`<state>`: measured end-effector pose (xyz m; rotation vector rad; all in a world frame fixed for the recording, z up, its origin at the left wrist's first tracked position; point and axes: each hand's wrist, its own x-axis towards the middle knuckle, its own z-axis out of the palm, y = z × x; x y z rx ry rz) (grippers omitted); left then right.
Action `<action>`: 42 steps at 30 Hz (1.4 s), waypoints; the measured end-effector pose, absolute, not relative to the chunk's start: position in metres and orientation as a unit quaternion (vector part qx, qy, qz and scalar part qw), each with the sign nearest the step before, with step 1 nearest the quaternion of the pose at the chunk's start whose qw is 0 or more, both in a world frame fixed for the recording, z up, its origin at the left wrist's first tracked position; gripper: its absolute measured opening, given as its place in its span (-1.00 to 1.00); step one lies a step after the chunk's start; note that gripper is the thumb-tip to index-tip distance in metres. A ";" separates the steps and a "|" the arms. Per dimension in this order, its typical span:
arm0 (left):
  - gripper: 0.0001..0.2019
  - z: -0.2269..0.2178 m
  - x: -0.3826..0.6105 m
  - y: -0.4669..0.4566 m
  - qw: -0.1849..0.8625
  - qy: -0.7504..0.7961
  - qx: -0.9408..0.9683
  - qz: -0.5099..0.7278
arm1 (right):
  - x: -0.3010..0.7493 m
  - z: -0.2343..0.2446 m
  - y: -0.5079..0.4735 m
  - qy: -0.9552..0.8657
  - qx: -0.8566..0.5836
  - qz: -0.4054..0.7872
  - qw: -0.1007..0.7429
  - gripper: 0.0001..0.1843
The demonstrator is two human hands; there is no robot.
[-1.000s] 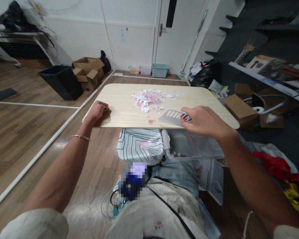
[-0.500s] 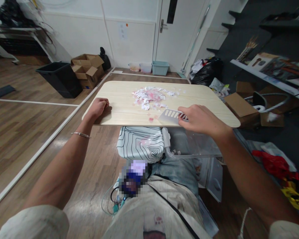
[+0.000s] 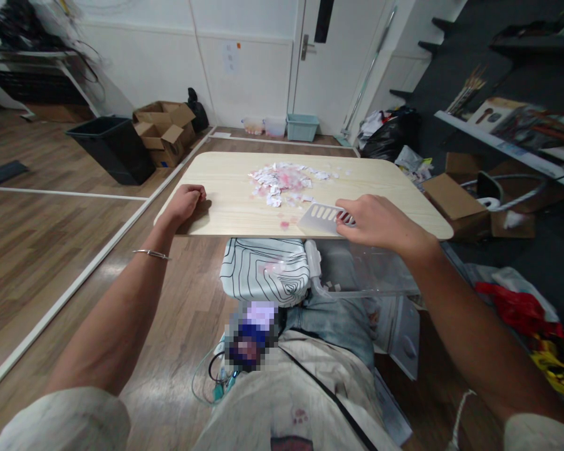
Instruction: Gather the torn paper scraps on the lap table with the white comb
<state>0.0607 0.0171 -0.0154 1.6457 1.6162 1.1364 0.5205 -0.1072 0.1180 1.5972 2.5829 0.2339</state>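
My right hand (image 3: 373,222) grips a flat, pale plastic scraper with a row of slots (image 3: 320,217), its thin edge low against the tabletop near the front. Beyond it lies a loose heap of white and pink paper scraps (image 3: 282,181) on the light wooden table (image 3: 225,175), with smaller bits trailing off to the right. A small pink patch (image 3: 284,224) shows left of the scraper. Curled into a fist, my left hand (image 3: 190,202) rests on the table's left side, apart from the scraps.
Below the table's front edge are a white cushion with black lines (image 3: 263,269) and a clear plastic box (image 3: 366,269) with a few scraps in it. A black bin (image 3: 113,150) and cardboard boxes (image 3: 167,131) stand at left, an open carton (image 3: 460,194) at right.
The scraper and my right hand have shifted very slightly to the left and away from me. My left hand and the heap look the same.
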 end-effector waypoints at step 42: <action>-0.91 -0.019 0.059 0.019 0.295 0.591 0.608 0.440 | 0.522 0.076 -0.162 0.767 0.579 -0.194 -0.195 -0.54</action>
